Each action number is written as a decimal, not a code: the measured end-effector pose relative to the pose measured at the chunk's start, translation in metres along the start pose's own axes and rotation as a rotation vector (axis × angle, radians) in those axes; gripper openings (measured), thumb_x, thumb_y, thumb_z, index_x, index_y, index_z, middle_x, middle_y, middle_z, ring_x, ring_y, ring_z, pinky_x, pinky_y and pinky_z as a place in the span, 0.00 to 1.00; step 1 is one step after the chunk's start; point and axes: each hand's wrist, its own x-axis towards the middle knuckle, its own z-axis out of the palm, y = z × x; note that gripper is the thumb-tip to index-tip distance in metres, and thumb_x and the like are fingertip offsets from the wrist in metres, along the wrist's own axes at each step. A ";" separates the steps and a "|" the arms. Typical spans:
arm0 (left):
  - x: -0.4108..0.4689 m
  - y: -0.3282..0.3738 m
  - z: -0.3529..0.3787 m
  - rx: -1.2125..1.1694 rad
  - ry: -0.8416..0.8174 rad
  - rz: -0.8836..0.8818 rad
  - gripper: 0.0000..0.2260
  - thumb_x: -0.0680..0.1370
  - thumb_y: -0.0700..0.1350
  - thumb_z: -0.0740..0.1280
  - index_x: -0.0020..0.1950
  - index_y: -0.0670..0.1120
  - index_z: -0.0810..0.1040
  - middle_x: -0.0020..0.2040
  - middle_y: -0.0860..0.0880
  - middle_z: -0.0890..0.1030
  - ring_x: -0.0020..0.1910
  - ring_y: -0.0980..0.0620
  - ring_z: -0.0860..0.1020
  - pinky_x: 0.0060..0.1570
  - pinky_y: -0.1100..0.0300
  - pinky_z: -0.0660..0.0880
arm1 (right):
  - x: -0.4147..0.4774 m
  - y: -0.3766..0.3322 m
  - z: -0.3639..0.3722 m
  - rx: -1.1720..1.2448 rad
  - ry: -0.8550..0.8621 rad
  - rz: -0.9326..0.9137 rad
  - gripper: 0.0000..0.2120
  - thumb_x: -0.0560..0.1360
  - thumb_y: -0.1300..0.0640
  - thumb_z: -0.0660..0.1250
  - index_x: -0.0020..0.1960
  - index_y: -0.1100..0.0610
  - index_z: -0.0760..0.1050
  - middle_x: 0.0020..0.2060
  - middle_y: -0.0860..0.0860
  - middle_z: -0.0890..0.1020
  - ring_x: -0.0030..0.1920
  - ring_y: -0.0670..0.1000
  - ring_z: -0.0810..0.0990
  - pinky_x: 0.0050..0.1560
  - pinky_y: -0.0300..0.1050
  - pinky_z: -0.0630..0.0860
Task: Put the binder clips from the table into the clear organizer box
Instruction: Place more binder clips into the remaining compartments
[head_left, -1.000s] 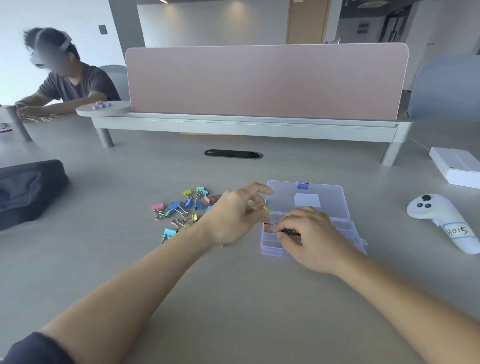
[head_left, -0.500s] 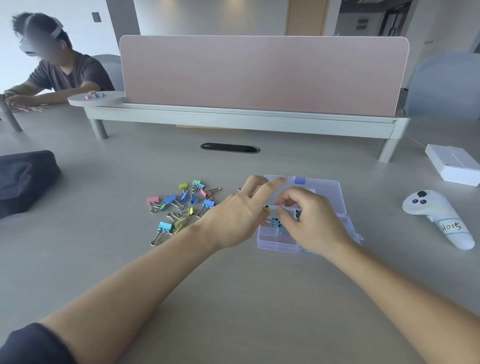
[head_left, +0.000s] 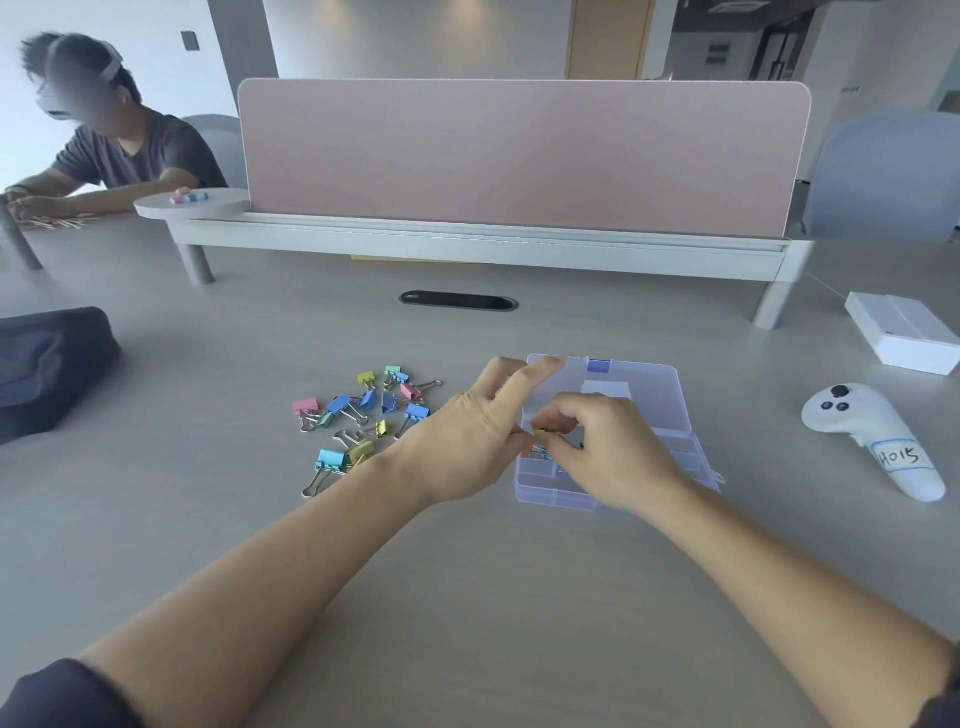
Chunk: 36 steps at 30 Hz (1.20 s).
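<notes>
The clear organizer box (head_left: 540, 493) lies open on the table, its lid (head_left: 657, 397) folded back. Both hands meet over its left compartments. A small yellow binder clip (head_left: 539, 432) sits between them. My right hand (head_left: 610, 454) pinches it with curled thumb and fingertips. My left hand (head_left: 467, 439) has its thumb against the same clip, while its index and middle fingers stretch out over the lid's corner. A few clips show in the box beneath the fingers. Several coloured binder clips (head_left: 363, 415) lie loose on the table left of the box.
A white controller (head_left: 872, 439) lies right of the box, with a white carton (head_left: 904, 332) behind it. A black bag (head_left: 47, 369) sits at the far left. A pink divider (head_left: 519, 156) on a shelf spans the back. Another person (head_left: 119, 150) sits at the far left.
My right hand left a dark clip in the box and rose to meet my left hand. The left hand carried the yellow clip rightward over the box, where both hands now touch it.
</notes>
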 end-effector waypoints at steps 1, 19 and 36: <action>0.000 -0.001 0.000 -0.010 0.001 -0.008 0.32 0.75 0.42 0.61 0.75 0.57 0.50 0.64 0.49 0.64 0.40 0.44 0.81 0.43 0.48 0.77 | -0.001 0.001 0.000 -0.003 -0.008 0.010 0.05 0.75 0.59 0.67 0.49 0.52 0.80 0.39 0.36 0.77 0.40 0.35 0.76 0.41 0.29 0.69; 0.027 0.017 -0.007 0.185 -0.110 -0.176 0.33 0.70 0.41 0.76 0.71 0.49 0.66 0.59 0.46 0.74 0.42 0.47 0.76 0.48 0.51 0.76 | -0.001 0.006 0.004 -0.142 -0.096 0.016 0.06 0.76 0.60 0.62 0.46 0.53 0.77 0.52 0.48 0.74 0.52 0.50 0.71 0.57 0.49 0.70; 0.044 0.033 -0.010 0.302 -0.246 -0.310 0.33 0.70 0.45 0.75 0.71 0.50 0.62 0.55 0.44 0.77 0.51 0.41 0.77 0.46 0.47 0.79 | -0.016 0.020 -0.005 -0.143 -0.026 -0.240 0.11 0.72 0.56 0.60 0.46 0.51 0.82 0.42 0.40 0.81 0.46 0.48 0.75 0.50 0.45 0.73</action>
